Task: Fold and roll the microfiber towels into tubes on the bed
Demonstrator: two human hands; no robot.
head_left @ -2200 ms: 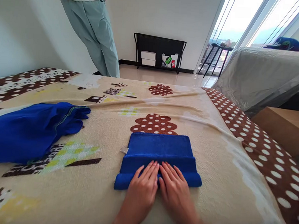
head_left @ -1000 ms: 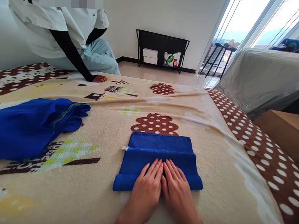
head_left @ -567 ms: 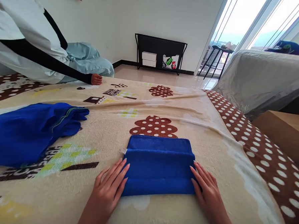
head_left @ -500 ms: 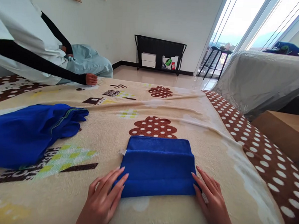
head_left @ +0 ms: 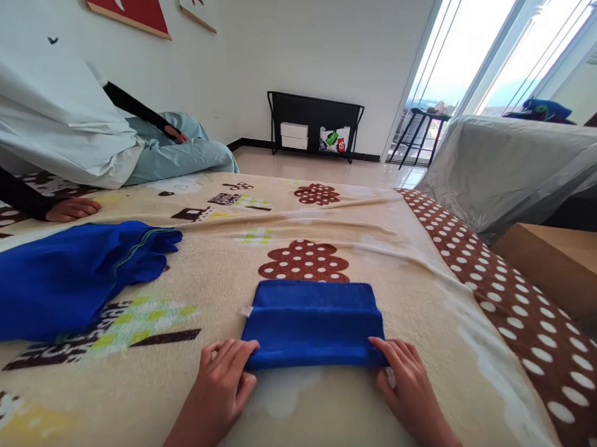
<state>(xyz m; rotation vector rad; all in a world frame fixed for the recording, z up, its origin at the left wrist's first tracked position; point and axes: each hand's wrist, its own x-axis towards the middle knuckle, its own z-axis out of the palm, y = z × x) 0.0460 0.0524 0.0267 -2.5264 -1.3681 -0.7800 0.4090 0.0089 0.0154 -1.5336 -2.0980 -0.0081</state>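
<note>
A folded blue cloth [head_left: 316,324] lies in front of me on a cream patterned blanket [head_left: 318,411]. A small white tag [head_left: 246,311] sticks out at its left side. My left hand [head_left: 225,380] is closed on the cloth's near left corner, fingers on top and thumb below. At the near right corner, my right hand [head_left: 405,379] pinches the cloth between fingers and thumb. The near edge between both hands looks slightly raised and rolled. Farther left, a crumpled blue garment-like cloth [head_left: 60,278] with a greenish trim spreads out, touched by neither hand.
Another person [head_left: 64,118] sits at the far left, one hand [head_left: 73,209] resting on the blanket. A cardboard box [head_left: 561,264] and a plastic-covered piece of furniture [head_left: 522,155] stand at the right. A black rack [head_left: 314,111] and a stool [head_left: 423,133] are at the back.
My hands have gone from lying spread at the cloth's sides to gripping its near corners; the near edge has shifted away from me. The other person's hand has moved left and nearer.
</note>
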